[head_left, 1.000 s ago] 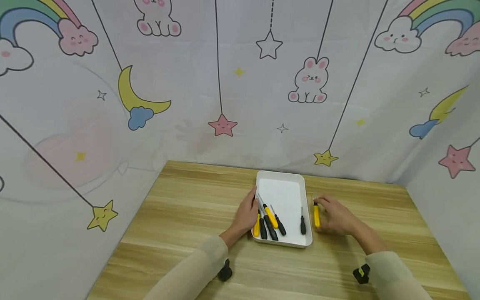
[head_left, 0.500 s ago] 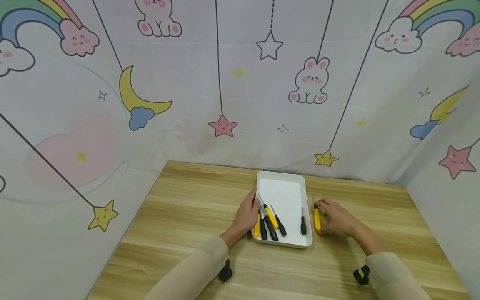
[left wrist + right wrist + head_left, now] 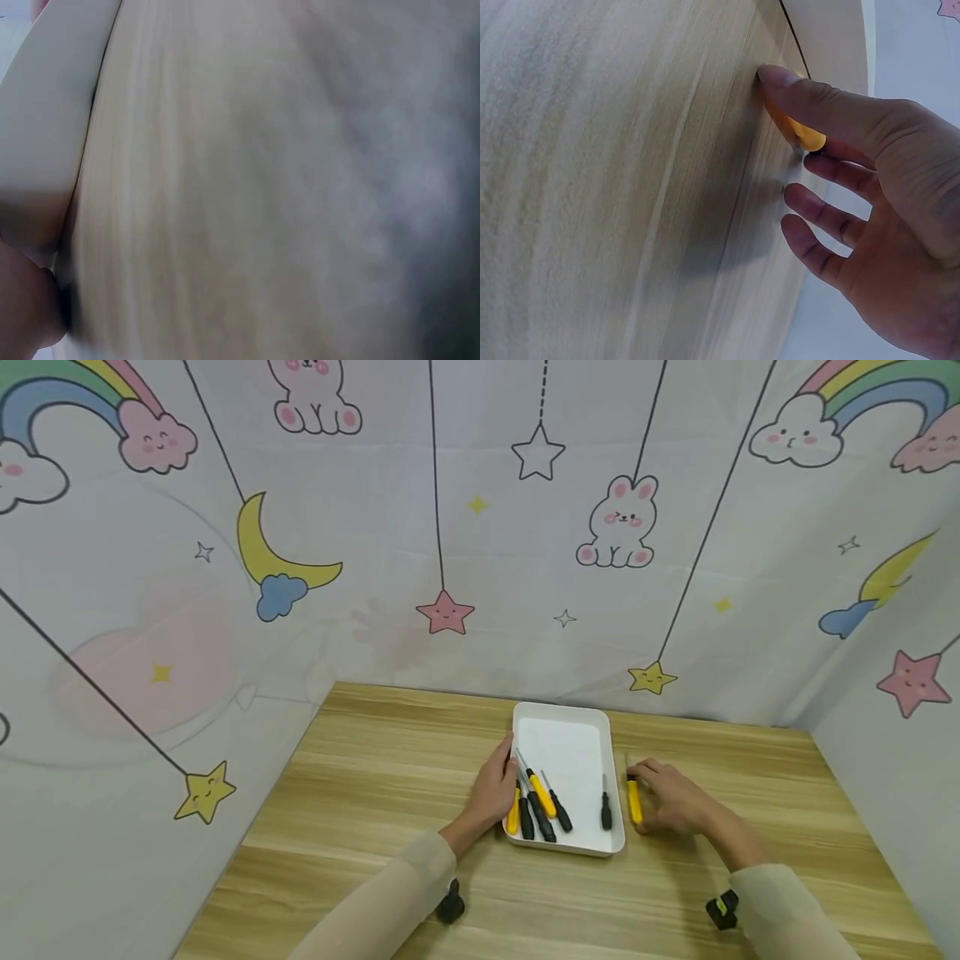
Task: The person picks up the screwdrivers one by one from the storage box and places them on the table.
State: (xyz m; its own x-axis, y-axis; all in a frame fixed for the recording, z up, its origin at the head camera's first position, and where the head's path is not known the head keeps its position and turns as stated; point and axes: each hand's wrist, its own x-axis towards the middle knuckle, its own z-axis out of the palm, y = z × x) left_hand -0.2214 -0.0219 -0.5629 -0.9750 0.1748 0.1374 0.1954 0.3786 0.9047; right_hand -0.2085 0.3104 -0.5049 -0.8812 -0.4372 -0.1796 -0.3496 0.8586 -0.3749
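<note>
A white tray [image 3: 581, 752] stands on the wooden table, and my left hand [image 3: 497, 785] holds its left wall. In the left wrist view, part of that hand [image 3: 26, 307] shows against the tray's outer side [image 3: 52, 112]. Just right of the tray, my right hand [image 3: 671, 797] pinches a screwdriver [image 3: 635, 802] with a yellow handle, its shaft pointing away from me, close over the table. The right wrist view shows thumb and fingers at the yellow handle [image 3: 808, 137], partly hidden by the thumb. A black screwdriver [image 3: 606, 814] lies along the tray's right side.
At the tray's left lie several more screwdrivers, including a yellow one [image 3: 542, 793] and a black one [image 3: 560, 812]. The wooden table [image 3: 360, 810] reaches a patterned cloth [image 3: 495, 552] behind it. A black device [image 3: 450, 903] is near the left sleeve, another black device [image 3: 723, 910] near the right.
My right hand and the yellow screwdriver have shifted slightly toward me beside the tray. The left hand and the tray have stayed in place.
</note>
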